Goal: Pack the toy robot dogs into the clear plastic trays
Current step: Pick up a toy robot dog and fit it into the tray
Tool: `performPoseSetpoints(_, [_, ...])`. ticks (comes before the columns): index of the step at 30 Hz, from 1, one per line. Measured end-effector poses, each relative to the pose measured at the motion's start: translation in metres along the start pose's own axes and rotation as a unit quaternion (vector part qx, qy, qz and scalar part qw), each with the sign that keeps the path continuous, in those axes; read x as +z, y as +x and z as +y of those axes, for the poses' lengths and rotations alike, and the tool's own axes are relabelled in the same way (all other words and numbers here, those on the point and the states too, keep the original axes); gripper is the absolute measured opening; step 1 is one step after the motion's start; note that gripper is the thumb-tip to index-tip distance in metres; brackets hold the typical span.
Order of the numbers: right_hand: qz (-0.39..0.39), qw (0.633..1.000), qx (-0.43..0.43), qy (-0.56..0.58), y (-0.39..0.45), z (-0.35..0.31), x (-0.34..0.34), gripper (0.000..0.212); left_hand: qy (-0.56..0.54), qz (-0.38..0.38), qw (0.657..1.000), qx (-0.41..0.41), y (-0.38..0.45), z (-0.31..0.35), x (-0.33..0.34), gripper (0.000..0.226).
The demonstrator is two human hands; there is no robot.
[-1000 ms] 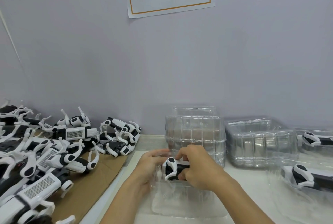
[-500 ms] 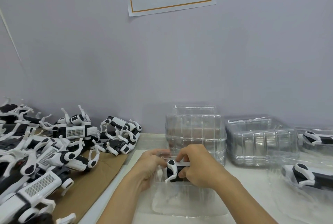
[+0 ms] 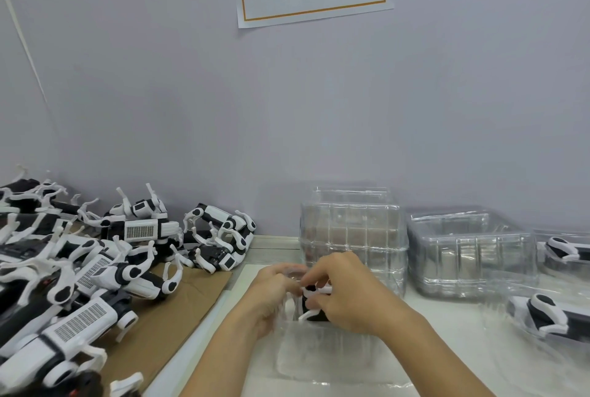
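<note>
A black-and-white toy robot dog [image 3: 311, 300] sits low inside the far end of a clear plastic tray [image 3: 319, 361] on the white table in front of me. My right hand [image 3: 348, 296] grips the dog from the right and above, hiding most of its body. My left hand [image 3: 274, 288] holds the tray's left rim beside the dog, fingers curled over the clear edge. Only the dog's head end and one white leg show between my hands.
A heap of loose robot dogs [image 3: 95, 269] lies on brown cardboard [image 3: 178, 316] at the left. Stacked empty clear trays [image 3: 352, 233] stand behind my hands, another stack [image 3: 469, 246] to their right. Packed dogs in trays [image 3: 549, 313] lie at the far right.
The dog has gone down further into the tray between my hands. My right hand has closed over more of it, and my left hand has shifted onto the tray's rim.
</note>
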State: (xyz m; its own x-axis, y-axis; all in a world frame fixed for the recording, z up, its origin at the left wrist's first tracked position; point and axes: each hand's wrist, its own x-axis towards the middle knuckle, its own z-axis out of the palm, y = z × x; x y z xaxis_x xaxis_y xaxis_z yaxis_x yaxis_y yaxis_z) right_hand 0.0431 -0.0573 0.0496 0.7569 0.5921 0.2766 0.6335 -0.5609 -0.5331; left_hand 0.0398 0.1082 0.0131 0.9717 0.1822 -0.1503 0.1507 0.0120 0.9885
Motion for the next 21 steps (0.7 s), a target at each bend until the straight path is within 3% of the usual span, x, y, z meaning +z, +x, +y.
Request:
performPoseSetpoints(8, [0.028,1.0,0.012,0.001,0.001,-0.001,0.008,0.022,0.004,-0.016,1.0,0.003,-0.002,0.0,-0.001,0.041])
performPoseSetpoints(15, [-0.009,1.0,0.019,0.016,-0.001,0.011,-0.02,0.023,0.024,0.006,1.0,0.008,0.0,-0.001,-0.002,0.041])
performPoseSetpoints(21, [0.007,0.994,0.106,-0.017,-0.012,0.034,-0.069,0.019,0.011,0.018,1.0,0.003,0.001,-0.002,-0.001,0.04])
